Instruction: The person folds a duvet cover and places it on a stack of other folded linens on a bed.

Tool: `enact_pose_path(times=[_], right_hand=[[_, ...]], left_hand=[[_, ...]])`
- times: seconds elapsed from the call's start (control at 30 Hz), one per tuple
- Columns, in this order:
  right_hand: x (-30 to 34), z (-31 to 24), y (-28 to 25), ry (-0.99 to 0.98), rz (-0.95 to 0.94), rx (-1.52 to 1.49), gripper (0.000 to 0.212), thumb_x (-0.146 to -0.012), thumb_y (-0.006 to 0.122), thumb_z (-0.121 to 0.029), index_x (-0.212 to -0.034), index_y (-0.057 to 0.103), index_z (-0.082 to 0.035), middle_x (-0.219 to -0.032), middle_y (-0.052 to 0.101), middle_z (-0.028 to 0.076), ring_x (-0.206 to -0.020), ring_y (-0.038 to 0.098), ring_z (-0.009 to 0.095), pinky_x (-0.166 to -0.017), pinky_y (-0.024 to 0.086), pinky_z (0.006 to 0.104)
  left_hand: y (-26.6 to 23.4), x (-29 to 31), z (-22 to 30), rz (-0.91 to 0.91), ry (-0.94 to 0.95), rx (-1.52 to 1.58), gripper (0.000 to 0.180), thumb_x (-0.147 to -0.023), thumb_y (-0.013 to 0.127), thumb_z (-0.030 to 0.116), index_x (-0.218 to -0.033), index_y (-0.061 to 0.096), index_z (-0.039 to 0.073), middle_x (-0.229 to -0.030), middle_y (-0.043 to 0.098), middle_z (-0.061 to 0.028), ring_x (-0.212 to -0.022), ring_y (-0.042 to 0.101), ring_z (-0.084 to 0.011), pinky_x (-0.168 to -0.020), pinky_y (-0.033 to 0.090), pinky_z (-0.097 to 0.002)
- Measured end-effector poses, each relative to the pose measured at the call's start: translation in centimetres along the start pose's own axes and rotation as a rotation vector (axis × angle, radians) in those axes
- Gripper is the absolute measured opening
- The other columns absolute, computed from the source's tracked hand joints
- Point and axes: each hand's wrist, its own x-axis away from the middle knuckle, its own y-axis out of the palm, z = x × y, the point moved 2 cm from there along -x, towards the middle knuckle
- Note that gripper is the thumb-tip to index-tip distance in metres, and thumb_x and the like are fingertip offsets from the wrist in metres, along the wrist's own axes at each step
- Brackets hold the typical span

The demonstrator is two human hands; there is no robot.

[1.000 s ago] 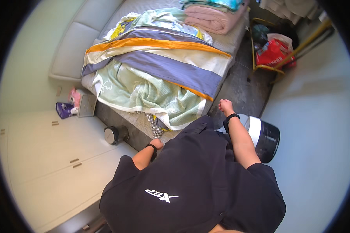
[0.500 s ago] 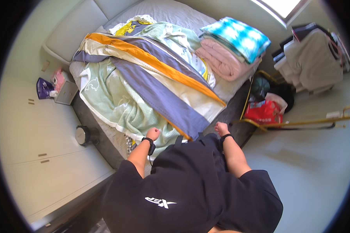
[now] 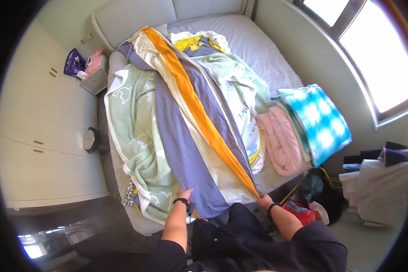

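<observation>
A long duvet cover [image 3: 181, 131], striped in grey-purple, cream and orange, stretches down the bed toward me. My right hand [image 3: 265, 200] is closed on its near right corner, where the orange stripe ends. At the near left edge of the grey-purple stripe, my left hand [image 3: 184, 195] is closed, apparently with that edge in its fingers; some of them are hidden. Beneath the cover a pale green blanket [image 3: 138, 140] with white figures spreads to the left, and part of it shows on the right too.
A folded pink quilt [image 3: 281, 140] and a blue-white checked quilt [image 3: 317, 122] lie at the bed's right edge. Clothes [image 3: 376, 186] hang at the right beside a red bag [image 3: 299, 211]. A nightstand [image 3: 95, 81], a round bin [image 3: 91, 139] and white cabinets [image 3: 50, 122] line the left.
My view has turned right and tilted up toward the bed. Both hands now reach forward at the cover's near end, which lies straighter toward me.
</observation>
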Motion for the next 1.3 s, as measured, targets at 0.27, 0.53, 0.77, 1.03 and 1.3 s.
enact_pose_path(times=[0.27,0.53,0.77,1.03,1.3], right_hand=[[-4.0,-1.9,-5.2,-0.073,-0.070,0.327,0.095,-0.050,0.074,-0.046,-0.126,0.032,-0.007,-0.129,0.030,0.024,-0.121,0.026,0.035,-0.097,0.029,0.0384],[-5.4,-2.7,-1.5,-0.204,-0.287,-0.188,0.045,-0.063,0.067,-0.029,-0.097,0.059,0.000,-0.095,0.058,0.022,-0.090,0.057,0.030,-0.076,0.046,0.0355],[4.3,0.9,1.6,-0.363,-0.155,0.091,0.032,-0.067,0.057,-0.026,-0.087,0.062,-0.003,-0.084,0.060,0.021,-0.082,0.059,0.033,-0.071,0.047,0.0389],[9.1,2.1,2.4,-0.339,-0.153,0.219,0.031,-0.069,0.049,-0.018,-0.093,0.061,-0.002,-0.091,0.059,0.022,-0.088,0.057,0.034,-0.074,0.046,0.0390],[10.1,5.1,3.4,-0.306,-0.230,0.735,0.040,-0.069,0.050,-0.028,-0.094,0.060,0.002,-0.098,0.057,0.022,-0.093,0.056,0.031,-0.080,0.044,0.0360]], left_hand=[[3.7,14.5,12.3,0.362,0.139,0.057,0.049,-0.075,0.059,0.042,-0.070,0.058,-0.007,-0.056,0.055,-0.0209,-0.056,0.056,-0.0329,-0.058,0.043,-0.0391],[-5.9,27.7,14.7,0.406,0.321,0.506,0.041,-0.082,0.055,0.034,-0.070,0.055,-0.006,-0.057,0.048,-0.0018,-0.055,0.040,-0.0101,-0.051,0.036,-0.0305],[-6.5,31.5,-4.4,0.129,-0.173,0.895,0.040,-0.080,0.059,0.027,-0.100,0.054,-0.008,-0.090,0.059,-0.0107,-0.077,0.057,-0.0181,-0.071,0.045,-0.0297],[1.2,31.5,-8.6,-0.127,0.018,0.675,0.024,-0.072,0.066,0.018,-0.083,0.057,-0.001,-0.069,0.059,-0.0078,-0.056,0.054,-0.0172,-0.050,0.044,-0.0334],[4.2,33.9,-11.3,0.247,-0.239,-0.137,0.027,-0.071,0.050,0.011,-0.096,0.051,0.000,-0.102,0.056,-0.0204,-0.094,0.054,-0.0347,-0.080,0.044,-0.0404]])
